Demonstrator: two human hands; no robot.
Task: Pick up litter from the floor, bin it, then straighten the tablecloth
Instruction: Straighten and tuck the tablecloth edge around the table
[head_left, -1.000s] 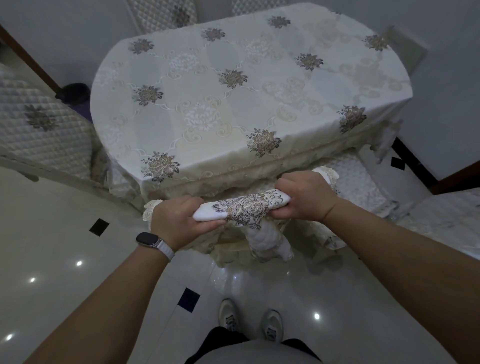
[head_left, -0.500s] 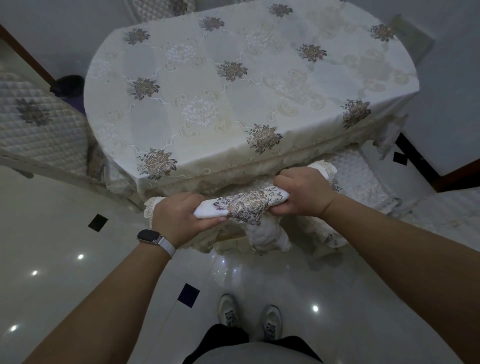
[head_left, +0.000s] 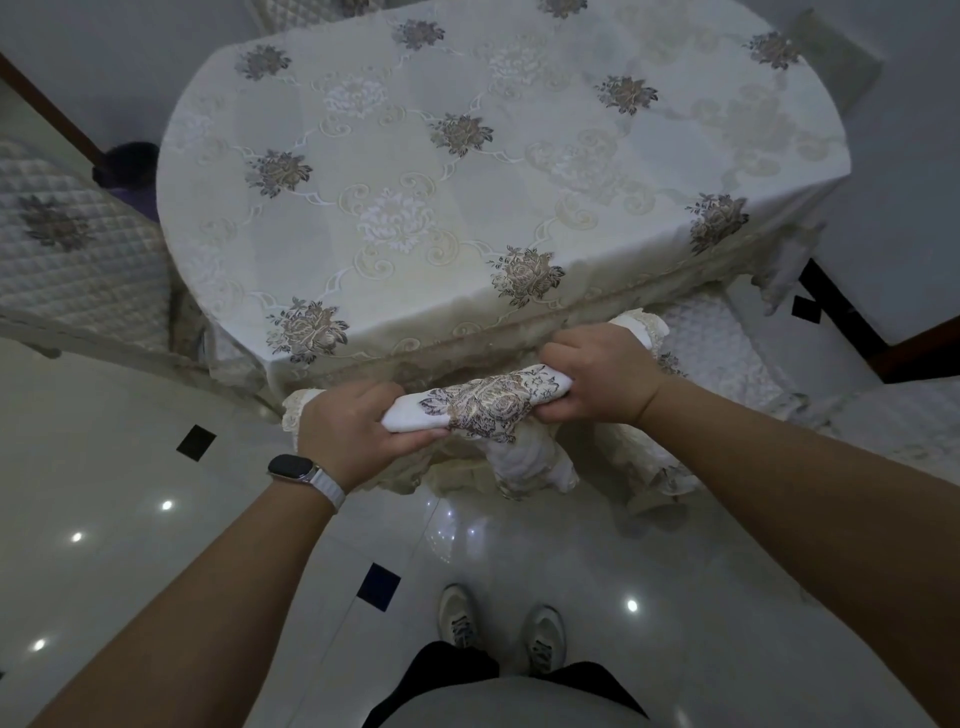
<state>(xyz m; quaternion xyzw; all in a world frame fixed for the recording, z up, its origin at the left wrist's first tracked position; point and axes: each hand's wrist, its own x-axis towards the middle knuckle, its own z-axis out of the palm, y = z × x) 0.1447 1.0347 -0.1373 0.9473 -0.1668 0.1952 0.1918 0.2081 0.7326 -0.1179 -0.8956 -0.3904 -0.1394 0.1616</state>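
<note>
Nearest in, at 6 o'clock: pale trainers (head_left: 498, 629) planted on the glossy floor (head_left: 156, 571), with a small black diamond tile (head_left: 379, 586) just off at 7. Up from there, both bare arms reaching toward 12.

Left hand (head_left: 353, 431), watch (head_left: 298, 470) on the wrist, fingers curled tight round one end of a rolled hem (head_left: 485, 402). Right hand (head_left: 602, 379) wrapped round the other end, a bit further off toward 1. Hands apart, flowery roll pulled straight between them, more lacy cloth dangling below toward the floor.

Beyond that, the rest of the tablecloth (head_left: 467, 182) spread over the oval table from 11 to 1, looking pretty flat on top.

Quilted chair (head_left: 78, 260) at 9, another quilted seat (head_left: 711, 343) at 3, just beside the table. Something dark (head_left: 130, 166) at 10 behind the table edge, can't tell what.
</note>
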